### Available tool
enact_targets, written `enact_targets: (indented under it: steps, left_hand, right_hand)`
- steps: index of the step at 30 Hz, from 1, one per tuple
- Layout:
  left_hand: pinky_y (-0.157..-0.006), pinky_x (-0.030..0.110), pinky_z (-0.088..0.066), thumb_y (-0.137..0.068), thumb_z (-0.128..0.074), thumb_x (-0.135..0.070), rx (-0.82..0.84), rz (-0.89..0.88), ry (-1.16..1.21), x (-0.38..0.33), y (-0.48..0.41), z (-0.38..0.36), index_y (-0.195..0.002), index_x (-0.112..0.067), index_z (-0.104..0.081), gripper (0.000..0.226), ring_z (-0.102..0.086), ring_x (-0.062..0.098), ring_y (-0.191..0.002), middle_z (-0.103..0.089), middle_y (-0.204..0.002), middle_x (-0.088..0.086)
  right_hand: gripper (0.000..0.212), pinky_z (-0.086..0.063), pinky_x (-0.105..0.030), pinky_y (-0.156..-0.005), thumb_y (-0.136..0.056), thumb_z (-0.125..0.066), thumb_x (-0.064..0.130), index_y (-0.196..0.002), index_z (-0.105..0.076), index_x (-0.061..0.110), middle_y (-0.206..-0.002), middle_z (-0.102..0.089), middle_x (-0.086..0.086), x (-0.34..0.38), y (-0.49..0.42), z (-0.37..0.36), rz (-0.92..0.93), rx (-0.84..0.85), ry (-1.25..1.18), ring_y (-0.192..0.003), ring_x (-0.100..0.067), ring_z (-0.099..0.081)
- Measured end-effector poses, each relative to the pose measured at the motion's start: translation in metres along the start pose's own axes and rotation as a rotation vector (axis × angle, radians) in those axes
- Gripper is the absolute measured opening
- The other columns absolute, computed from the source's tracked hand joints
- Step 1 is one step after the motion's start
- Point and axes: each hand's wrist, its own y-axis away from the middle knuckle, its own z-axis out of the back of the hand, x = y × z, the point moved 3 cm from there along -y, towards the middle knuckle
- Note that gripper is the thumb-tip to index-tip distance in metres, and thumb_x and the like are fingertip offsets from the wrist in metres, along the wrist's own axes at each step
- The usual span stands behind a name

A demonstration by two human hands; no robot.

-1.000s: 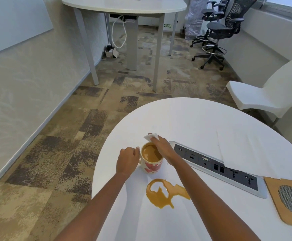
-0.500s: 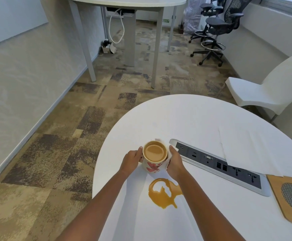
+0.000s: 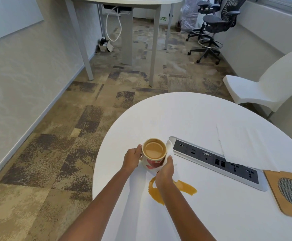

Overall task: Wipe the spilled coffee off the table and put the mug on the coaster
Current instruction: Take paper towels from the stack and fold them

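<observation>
The left hand [image 3: 133, 160] is curled round the left side of the round cream china mug with red shapes [image 3: 153, 163]. The handle may be under those fingers, but I cannot see it. The mug stands up straight on the white oval table [image 3: 176, 115], right between the two hands. It is nearly full of light brown coffee.

On the mug's other side, the right hand [image 3: 165, 173] is curled too. It holds a small white paper tissue [image 3: 171, 150] flat against the mug's right wall, thumb up.

The mug will feel heavy because it is so full. China is hard and can break, and its side may be wet and slippery. The coffee will slop over if the mug tips. I think the best hold is one hand on the handle side and the other low on the wall, keeping it level. The tissue is soft, thin and light. It will soak up fast and may tear when wet.

Just below the right hand's grip, nearer the person, lies the brown coffee puddle [image 3: 187, 187]. The wrist hides part of it. Right of the grip is a long grey socket strip [image 3: 216, 160], then a big white paper sheet [image 3: 246, 148]. Far to the right is the flat wooden coaster with a grey mesh middle [image 3: 272, 181], well apart from the mug.
</observation>
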Motion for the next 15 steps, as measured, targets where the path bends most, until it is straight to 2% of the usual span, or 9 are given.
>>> enact_targets:
  steps: [2, 4, 8, 10, 13, 15]
  left_hand:
    - [-0.044, 0.023, -0.026, -0.101, -0.032, -0.029, 0.010, 0.020, 0.008, 0.000, 0.000, 0.001, -0.062, -0.007, -0.045, 0.047, -0.034, 0.014, -0.053, -0.039, -0.058, -0.001]
    - [-0.044, 0.023, -0.027, -0.101, -0.031, -0.029, 0.026, 0.033, 0.012, 0.000, -0.001, 0.001, -0.071, -0.003, -0.048, 0.043, -0.037, 0.017, -0.055, -0.041, -0.060, 0.001]
    - [-0.044, 0.023, -0.029, -0.101, -0.030, -0.030, 0.050, 0.056, -0.011, 0.000, -0.004, 0.002, -0.078, -0.002, -0.051, 0.042, -0.047, 0.026, -0.075, -0.049, -0.076, 0.012]
    - [-0.043, 0.022, -0.029, -0.101, -0.029, -0.030, 0.064, 0.059, -0.033, 0.001, -0.005, 0.002, -0.078, -0.002, -0.051, 0.043, -0.048, 0.027, -0.076, -0.052, -0.082, 0.014]
    - [-0.039, 0.020, -0.028, -0.102, -0.028, -0.030, 0.085, 0.057, -0.088, 0.000, -0.006, 0.003, -0.071, -0.004, -0.049, 0.045, -0.044, 0.021, -0.059, -0.052, -0.080, 0.014]
    - [-0.047, 0.025, -0.028, -0.102, -0.028, -0.029, 0.081, 0.038, -0.152, -0.002, -0.007, 0.004, -0.059, -0.007, -0.043, 0.050, -0.036, 0.018, -0.053, -0.049, -0.073, 0.012]
  right_hand:
    - [0.049, -0.035, -0.038, -0.106, -0.100, -0.027, 0.038, -0.134, -0.045, 0.008, -0.132, -0.053, -0.016, -0.005, 0.005, -0.003, -0.001, -0.027, -0.043, -0.125, -0.030, -0.046]
    - [0.048, -0.034, -0.038, -0.106, -0.100, -0.027, 0.037, -0.136, -0.043, 0.009, -0.135, -0.051, -0.016, -0.010, 0.010, -0.005, 0.004, -0.055, -0.087, -0.125, -0.029, -0.046]
    - [0.043, -0.039, -0.037, -0.097, -0.099, -0.029, 0.030, -0.130, -0.048, 0.007, -0.130, -0.055, -0.018, -0.017, 0.019, -0.009, 0.024, -0.121, -0.113, -0.110, -0.028, -0.051]
    - [0.043, -0.039, -0.040, -0.102, -0.100, -0.030, 0.028, -0.132, -0.046, 0.004, -0.131, -0.054, -0.020, -0.021, 0.022, -0.011, 0.030, -0.159, -0.094, -0.117, -0.032, -0.050]
    - [0.041, -0.038, -0.042, -0.105, -0.100, -0.031, 0.025, -0.131, -0.045, 0.003, -0.130, -0.054, -0.022, -0.022, 0.029, -0.015, 0.043, -0.222, -0.050, -0.120, -0.035, -0.050]
    - [0.041, -0.037, -0.042, -0.106, -0.100, -0.030, 0.025, -0.131, -0.044, 0.002, -0.130, -0.054, -0.023, -0.026, 0.029, -0.018, 0.027, -0.252, -0.035, -0.120, -0.036, -0.049]
